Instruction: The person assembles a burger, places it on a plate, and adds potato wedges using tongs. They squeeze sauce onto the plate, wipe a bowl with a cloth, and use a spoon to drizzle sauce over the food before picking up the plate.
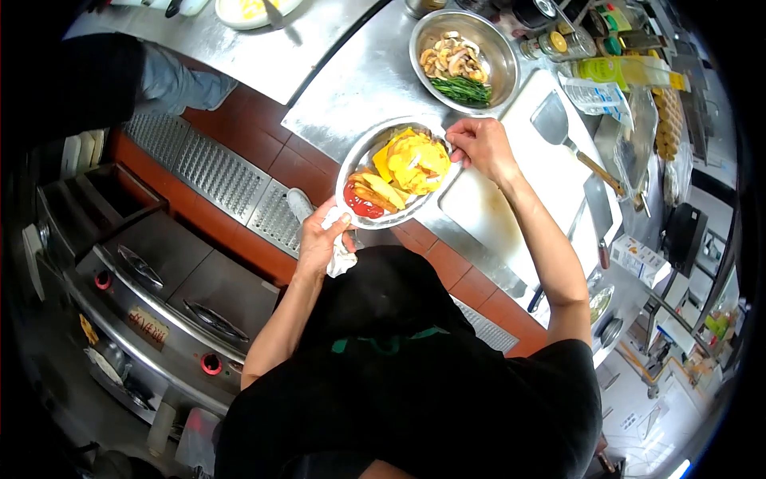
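A round, shiny-rimmed plate (345,177) is held up in front of my body, over the counter's edge. On it are a yellow egg-like topping (416,162), a yellow slice like cheese (381,165), potato wedges (378,190) and red ketchup (363,205). My left hand (319,238) grips the near-left rim, with a crumpled white cloth or paper towel (341,259) beneath its fingers. At the far-right rim, the fingers of my right hand (481,148) are pinched together; whether they also hold something small is hard to make out.
A steel bowl (511,68) of sliced mushrooms and greens stands beyond the plate. A white cutting board (487,209) carries a spatula (550,120) and a knife (597,209). Bottles (630,72) crowd the right. Another person's leg (179,84) is at left, above steel drawers (171,275).
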